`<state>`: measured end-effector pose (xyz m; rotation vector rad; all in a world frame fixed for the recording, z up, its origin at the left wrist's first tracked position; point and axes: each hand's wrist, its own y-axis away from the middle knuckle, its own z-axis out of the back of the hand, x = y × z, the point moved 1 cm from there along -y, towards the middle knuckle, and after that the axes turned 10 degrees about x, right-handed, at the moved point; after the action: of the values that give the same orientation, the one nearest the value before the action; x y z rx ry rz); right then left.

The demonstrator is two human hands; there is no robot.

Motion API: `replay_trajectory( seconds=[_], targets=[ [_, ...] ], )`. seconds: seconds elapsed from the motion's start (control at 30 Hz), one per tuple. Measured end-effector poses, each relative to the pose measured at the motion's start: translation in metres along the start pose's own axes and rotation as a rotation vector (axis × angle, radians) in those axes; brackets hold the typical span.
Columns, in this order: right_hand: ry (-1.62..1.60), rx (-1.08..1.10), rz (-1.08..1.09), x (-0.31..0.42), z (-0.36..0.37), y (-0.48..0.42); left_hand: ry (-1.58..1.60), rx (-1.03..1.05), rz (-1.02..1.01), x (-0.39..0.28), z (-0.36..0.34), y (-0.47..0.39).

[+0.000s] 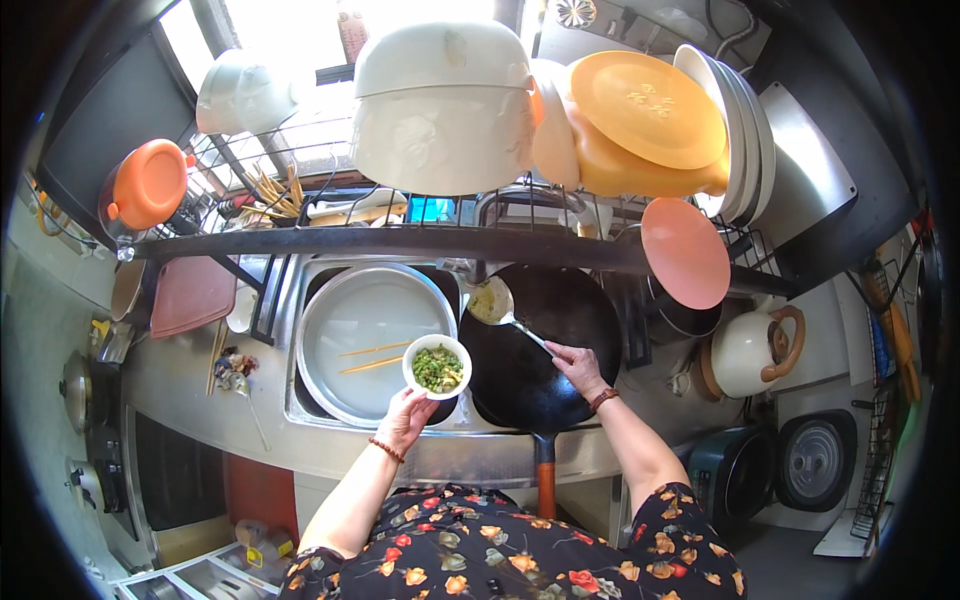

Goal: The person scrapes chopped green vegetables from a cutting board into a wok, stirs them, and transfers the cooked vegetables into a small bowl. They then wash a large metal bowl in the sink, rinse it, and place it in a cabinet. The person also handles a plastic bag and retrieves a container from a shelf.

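Note:
My left hand [407,418] holds a small white bowl [438,367] of chopped green food, with a pair of wooden chopsticks [375,365] behind it. The bowl is over the right part of a large metal basin [375,300], which sits in the left sink. In my right hand [581,367] is the handle of a metal ladle [491,301]; its head has green residue and lies over the left rim of a black wok [559,337]. The wok rests over the right sink, its wooden handle [547,487] pointing towards me. The faucet [474,268] stands just behind the ladle.
A dish rack [420,241] spans the sinks, bearing white bowls [442,135] and a yellow basin [649,112]. A pink disc [685,253] hangs at its front. To the right stand a kettle [742,354] and a dark pot [686,319]; a pink cutting board [193,296] and a spoon [251,409] are left.

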<state>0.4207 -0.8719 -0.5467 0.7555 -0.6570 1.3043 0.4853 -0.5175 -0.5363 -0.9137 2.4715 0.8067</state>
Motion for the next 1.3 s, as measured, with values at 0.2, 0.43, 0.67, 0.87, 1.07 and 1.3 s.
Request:
replay_trajectory(
  seconds=[0.2, 0.43, 0.67, 0.87, 1.07, 1.3],
  targets=[
    [0.236, -0.105, 0.279, 0.113, 0.018, 0.027, 0.046, -0.001, -0.044, 0.002, 0.002, -0.005],
    [0.874, -0.083, 0.424, 0.157, -0.002, 0.081, 0.111, 0.04, -0.091, -0.003, 0.004, -0.012],
    [0.925, -0.205, 0.396, 0.17, -0.009, 0.109, 0.123, 0.095, -0.118, -0.006, -0.012, -0.007],
    [0.927, -0.196, 0.333, 0.181, -0.009, 0.12, 0.145, 0.109, -0.114, -0.001, -0.014, -0.005],
    [0.56, -0.196, 0.157, 0.18, -0.006, 0.122, 0.117, 0.142, -0.072, 0.002, -0.017, -0.011],
    [0.11, 0.013, -0.294, 0.147, 0.064, 0.103, 0.118, 0.145, -0.022, 0.013, -0.019, -0.009]
  ],
)
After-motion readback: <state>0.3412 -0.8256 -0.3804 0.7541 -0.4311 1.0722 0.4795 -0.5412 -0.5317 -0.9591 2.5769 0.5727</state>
